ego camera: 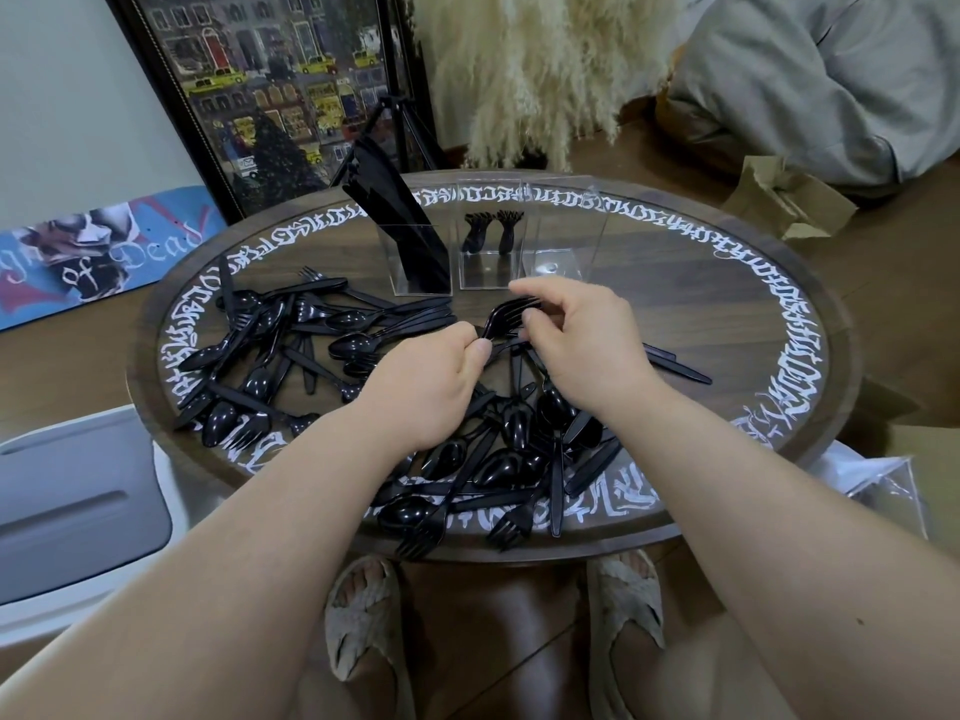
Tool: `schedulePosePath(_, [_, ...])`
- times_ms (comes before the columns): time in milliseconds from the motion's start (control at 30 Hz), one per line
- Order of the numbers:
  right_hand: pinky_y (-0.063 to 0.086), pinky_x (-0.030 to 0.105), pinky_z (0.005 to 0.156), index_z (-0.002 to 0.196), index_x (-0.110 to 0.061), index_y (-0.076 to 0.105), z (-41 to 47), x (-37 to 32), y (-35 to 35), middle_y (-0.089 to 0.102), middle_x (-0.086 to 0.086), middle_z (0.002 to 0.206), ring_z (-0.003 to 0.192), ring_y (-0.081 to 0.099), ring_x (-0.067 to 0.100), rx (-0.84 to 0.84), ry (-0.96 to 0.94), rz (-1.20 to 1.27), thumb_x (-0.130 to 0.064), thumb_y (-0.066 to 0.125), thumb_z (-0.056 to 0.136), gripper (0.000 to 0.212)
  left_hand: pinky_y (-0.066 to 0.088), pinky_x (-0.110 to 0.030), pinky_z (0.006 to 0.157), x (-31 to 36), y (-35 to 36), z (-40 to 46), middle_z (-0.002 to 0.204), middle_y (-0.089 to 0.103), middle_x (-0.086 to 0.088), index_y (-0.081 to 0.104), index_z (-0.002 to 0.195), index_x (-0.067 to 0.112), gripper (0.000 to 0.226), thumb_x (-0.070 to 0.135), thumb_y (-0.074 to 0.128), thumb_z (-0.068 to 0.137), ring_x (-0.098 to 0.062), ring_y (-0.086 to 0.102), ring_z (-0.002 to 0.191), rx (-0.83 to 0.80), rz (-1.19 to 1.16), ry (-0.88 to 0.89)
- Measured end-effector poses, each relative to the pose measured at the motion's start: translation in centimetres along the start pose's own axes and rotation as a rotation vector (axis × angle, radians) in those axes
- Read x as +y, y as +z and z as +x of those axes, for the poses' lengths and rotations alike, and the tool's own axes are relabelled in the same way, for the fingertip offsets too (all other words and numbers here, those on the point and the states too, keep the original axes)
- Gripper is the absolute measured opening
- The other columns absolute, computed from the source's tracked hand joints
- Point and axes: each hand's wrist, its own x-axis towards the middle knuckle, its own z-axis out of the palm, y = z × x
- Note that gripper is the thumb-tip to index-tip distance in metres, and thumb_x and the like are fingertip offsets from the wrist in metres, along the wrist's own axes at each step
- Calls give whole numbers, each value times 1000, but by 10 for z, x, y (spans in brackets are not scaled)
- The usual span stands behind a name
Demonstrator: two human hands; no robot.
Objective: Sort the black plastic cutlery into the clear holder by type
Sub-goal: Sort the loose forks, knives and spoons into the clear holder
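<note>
Both hands pinch black fork (pixel 506 315): left hand (pixel 423 389) at handle, right hand (pixel 582 340) by tines.

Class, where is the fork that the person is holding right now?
In the head view the fork is held at the table's centre between the left hand and the right hand, just in front of the clear holder.
</note>
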Motion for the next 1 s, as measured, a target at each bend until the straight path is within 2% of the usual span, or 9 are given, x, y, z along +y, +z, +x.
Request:
schedulePosePath(200, [43, 30, 100, 124, -16, 64, -2, -4, 3, 69, 5, 114, 110, 62, 18, -98, -29, -139, -12, 45, 98, 32, 45, -42, 80, 1, -3, -4, 87, 58, -7, 52, 94, 9, 32, 29, 30, 103, -31, 55, 89, 14, 162, -33])
schedulePosePath(333, [56, 30, 84, 112, -15, 69, 0, -8, -1, 69, -4, 82, 75, 67, 5, 0, 153, 386, -6, 53, 94, 26, 42, -40, 73, 7, -7, -6, 74, 54, -5, 48, 86, 9, 34, 32, 29, 103, -30, 53, 79, 102, 61, -12])
schedulePosePath(400, [57, 28, 77, 97, -15, 71, -1, -12, -5, 68, -2, 76, 69, 65, 7, 32, 209, 646, -2, 58, 91, 20, 40, -40, 71, 9, -6, -6, 71, 53, -3, 47, 87, 9, 33, 32, 29, 102, -29, 52, 78, 124, 27, 4])
schedulePosePath(467, [56, 27, 76, 88, -17, 72, -6, -17, -8, 70, -1, 75, 70, 66, 8, 63, 207, 698, 0, 60, 88, 21, 41, -39, 73, 11, -4, -7, 77, 55, -1, 50, 94, 12, 28, 32, 31, 102, -28, 53, 83, 123, 8, 26])
schedulePosePath(567, [56, 28, 81, 93, -18, 74, -10, -23, -22, 74, -1, 82, 78, 69, 9, 159, 121, 571, -2, 62, 87, 21, 42, -38, 92, 15, -7, -4, 114, 59, -1, 55, 124, 22, 32, 32, 40, 98, -23, 50, 109, 185, -1, 88])
schedulePosePath(667, [54, 24, 79, 99, -25, 73, 4, -30, -49, 72, -8, 83, 77, 66, 6, 369, -34, 378, -8, 64, 88, 22, 31, -33, 103, 16, -23, 8, 135, 49, -5, 45, 139, 16, 43, 27, 47, 97, -25, 41, 123, 297, 61, 103])
schedulePosePath(767, [49, 18, 81, 104, -14, 74, 31, -36, -70, 69, -5, 89, 79, 60, 0, 575, -215, 175, -13, 63, 86, 21, 26, -34, 109, 15, -41, 26, 144, 42, -6, 38, 143, 12, 48, 22, 47, 97, -26, 34, 131, 307, 158, 102])
schedulePosePath(867, [42, 8, 80, 101, -9, 75, 62, -46, -72, 69, -1, 91, 81, 60, 3, 642, -412, -28, -13, 61, 86, 21, 28, -38, 111, 8, -50, 50, 149, 37, -5, 35, 145, 10, 49, 23, 45, 98, -26, 28, 136, 251, 262, 99])
schedulePosePath(1000, [47, 16, 75, 96, -6, 76, 100, -50, -42, 72, 9, 87, 76, 66, 17, 609, -592, -170, -6, 64, 83, 18, 35, -45, 104, -3, -50, 69, 151, 31, -1, 34, 143, 13, 48, 28, 42, 98, -27, 25, 136, 154, 460, 69])
